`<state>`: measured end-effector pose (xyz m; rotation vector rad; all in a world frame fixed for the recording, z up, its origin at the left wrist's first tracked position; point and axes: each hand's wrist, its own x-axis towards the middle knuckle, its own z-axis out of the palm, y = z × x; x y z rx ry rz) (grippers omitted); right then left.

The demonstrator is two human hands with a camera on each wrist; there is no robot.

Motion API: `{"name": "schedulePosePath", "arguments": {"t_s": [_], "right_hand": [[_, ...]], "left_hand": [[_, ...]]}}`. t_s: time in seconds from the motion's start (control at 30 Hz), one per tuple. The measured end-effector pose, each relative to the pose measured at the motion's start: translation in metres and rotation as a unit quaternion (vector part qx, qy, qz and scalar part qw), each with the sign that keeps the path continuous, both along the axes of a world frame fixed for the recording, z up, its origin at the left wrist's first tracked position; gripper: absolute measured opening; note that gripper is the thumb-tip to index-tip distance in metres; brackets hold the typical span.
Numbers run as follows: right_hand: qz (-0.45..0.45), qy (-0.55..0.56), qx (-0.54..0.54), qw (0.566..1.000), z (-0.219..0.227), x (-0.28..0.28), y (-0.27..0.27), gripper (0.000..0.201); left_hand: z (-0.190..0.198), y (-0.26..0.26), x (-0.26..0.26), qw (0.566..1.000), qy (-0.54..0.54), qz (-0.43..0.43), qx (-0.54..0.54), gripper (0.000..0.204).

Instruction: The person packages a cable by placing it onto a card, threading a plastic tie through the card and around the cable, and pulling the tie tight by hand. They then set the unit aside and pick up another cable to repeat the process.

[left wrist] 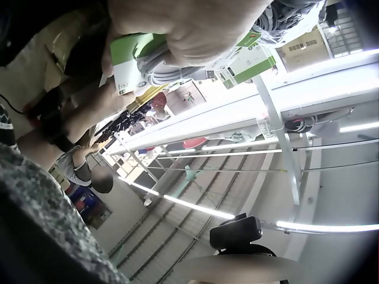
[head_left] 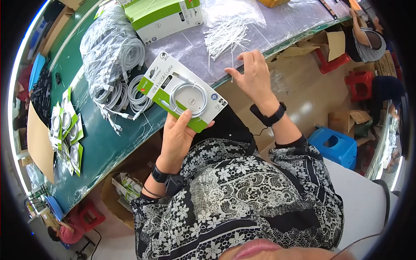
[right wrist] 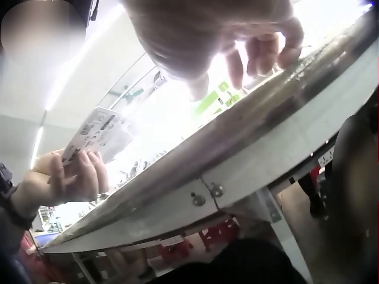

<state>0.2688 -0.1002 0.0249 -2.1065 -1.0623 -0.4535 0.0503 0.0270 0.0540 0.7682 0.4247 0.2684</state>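
My left hand [head_left: 177,136] grips the lower edge of a white and green card [head_left: 158,76], its thumb on the front. A coiled white cable [head_left: 190,99] lies against the card's face. Up at the table edge, my right hand [head_left: 255,78] is held with thumb and fingers apart, beside the loose white ties [head_left: 225,37]. One thin tie passes close to its thumb; whether they touch I cannot tell. In the right wrist view that hand's fingers [right wrist: 260,53] hang bent and spread. The left wrist view shows the left hand [left wrist: 189,29] around the card and cable.
Bagged coiled cables [head_left: 110,47] are heaped on the green table [head_left: 117,138], with carded cables [head_left: 67,130] at the left. A box of green cards [head_left: 167,21] stands at the back. Below are an open carton [head_left: 110,199] and a blue stool [head_left: 333,145].
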Motion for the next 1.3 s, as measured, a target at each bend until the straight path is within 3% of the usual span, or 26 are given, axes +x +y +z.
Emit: {"name": "schedulePosePath", "arguments": {"t_s": [0.1, 0.2, 0.33, 0.47, 0.6, 0.7, 0.73, 0.83, 0.87, 0.93, 0.97, 1.07, 1.3], "right_hand": [[-0.028, 0.001, -0.003, 1.0, -0.01, 0.0, -0.001, 0.022], [0.019, 0.168, 0.051, 0.984, -0.025, 0.005, -0.005, 0.015], [0.031, 0.243, 0.119, 0.962, -0.033, 0.003, 0.007, 0.015], [0.033, 0.318, 0.114, 0.941, -0.025, -0.004, -0.009, 0.019], [0.01, 0.33, 0.1, 0.938, -0.037, -0.001, -0.032, 0.019], [0.053, 0.526, 0.119, 0.84, -0.049, 0.007, -0.04, 0.018], [0.057, 0.529, 0.123, 0.838, -0.044, 0.002, -0.042, 0.018], [0.175, 0.634, 0.094, 0.747, 0.002, -0.027, -0.054, 0.017], [0.18, 0.642, 0.098, 0.739, 0.016, -0.042, -0.052, 0.017], [0.233, 0.4, 0.13, 0.877, 0.045, -0.071, -0.036, 0.016], [0.231, 0.404, 0.14, 0.874, 0.051, -0.076, -0.029, 0.016], [0.223, 0.261, 0.156, 0.926, 0.061, -0.086, -0.012, 0.017], [0.238, 0.258, 0.165, 0.922, 0.05, -0.087, 0.006, 0.016]], "left_hand": [[0.0, -0.001, 0.005, 1.0, -0.007, -0.005, -0.006, 0.039], [-0.005, -0.004, 0.012, 1.0, -0.013, -0.01, -0.02, 0.04], [-0.007, -0.007, 0.024, 0.998, -0.042, -0.015, -0.04, 0.04], [-0.017, -0.003, 0.034, 0.998, -0.061, -0.019, -0.026, 0.04], [-0.023, 0.009, 0.028, 0.992, -0.07, -0.012, -0.102, 0.042], [-0.018, 0.012, 0.024, 0.957, -0.105, -0.025, -0.268, 0.027], [-0.018, 0.012, 0.024, 0.959, -0.102, -0.023, -0.262, 0.027], [-0.019, 0.016, 0.025, 0.837, -0.264, -0.083, -0.471, 0.019], [-0.017, 0.016, 0.022, 0.843, -0.256, -0.076, -0.466, 0.019], [-0.007, 0.018, 0.022, 0.784, -0.264, -0.073, -0.557, 0.014], [-0.004, 0.017, 0.024, 0.75, -0.268, -0.073, -0.6, 0.012], [0.002, 0.015, 0.024, 0.739, -0.268, -0.057, -0.616, 0.011], [0.003, 0.016, 0.021, 0.727, -0.262, -0.036, -0.634, 0.01]]}}
